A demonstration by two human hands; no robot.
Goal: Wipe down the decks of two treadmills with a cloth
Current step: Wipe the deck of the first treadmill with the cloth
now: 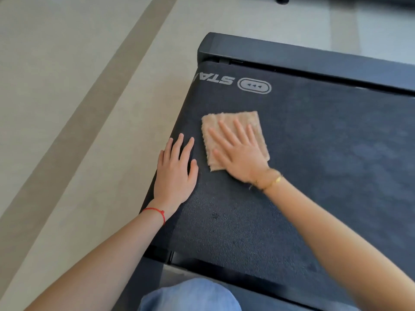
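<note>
1. My right hand [239, 151] lies flat on the cloth [233, 140], fingers [226, 131] straight and spread, pressing it onto the treadmill deck [314, 153]. The palm hides the cloth's near right corner.
2. The cloth (a tan, folded, fuzzy square) sits on the deck just below the printed logo [254, 85], towards the deck's left edge.
3. My left hand [176, 173] rests palm-down on the deck just left of the cloth, not touching it; its fingers [186, 147] are straight and slightly apart, holding nothing.
4. The logo's lettering is upside down from here and cut off by the deck's left edge, so only "STA" can be read.
5. The deck's right side runs out of view, and my knee in blue denim [190, 295] covers part of its near end.
6. Beyond the deck's far end cap [292, 55], a dark round foot [282, 0] is cut off at the top; I cannot tell what it belongs to.
7. Left of the deck is pale floor [67, 108] with a darker stripe.
</note>
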